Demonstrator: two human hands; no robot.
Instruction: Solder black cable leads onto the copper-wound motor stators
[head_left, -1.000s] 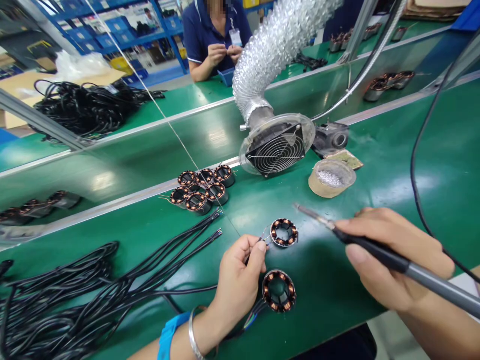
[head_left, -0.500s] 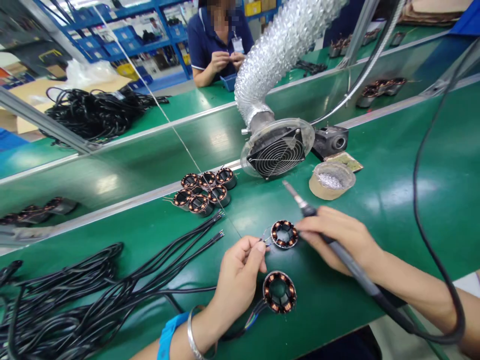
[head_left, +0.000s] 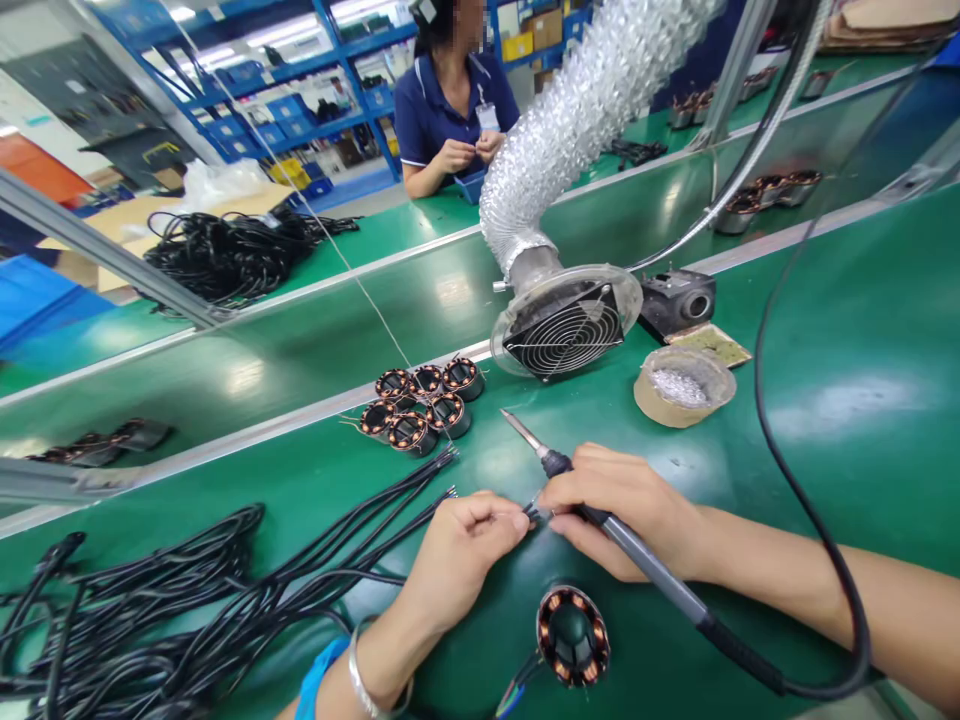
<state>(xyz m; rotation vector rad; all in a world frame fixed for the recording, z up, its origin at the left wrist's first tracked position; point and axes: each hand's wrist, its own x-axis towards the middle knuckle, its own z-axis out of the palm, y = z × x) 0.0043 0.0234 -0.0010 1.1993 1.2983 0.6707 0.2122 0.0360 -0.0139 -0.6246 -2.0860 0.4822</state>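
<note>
My right hand [head_left: 637, 510] is closed around a soldering iron [head_left: 652, 565], its metal tip pointing up and left above the bench. My left hand [head_left: 480, 540] pinches thin wires [head_left: 532, 506] between thumb and fingertips, close to my right fingers. The ring-shaped copper-wound stator seen beside these wires earlier is out of sight; my right hand covers that spot. Below the hands lies another stator [head_left: 598, 645] with coloured leads. Past my left fingers, a bundle of black cables [head_left: 360, 515] ends in bare wire tips.
Several stators [head_left: 411, 430] cluster near the bench's back rail. A fan [head_left: 566, 335] on a silver duct [head_left: 555, 150] stands behind my hands. A round tub [head_left: 679, 390] of shiny shavings and a black holder [head_left: 679, 303] sit right. Across the partition, a person [head_left: 454, 120] handles something small.
My right hand has moved left and down with the soldering iron, closer to my left hand, now covering the upper stator's place. The view has shifted slightly; my left hand still pinches the wires.
</note>
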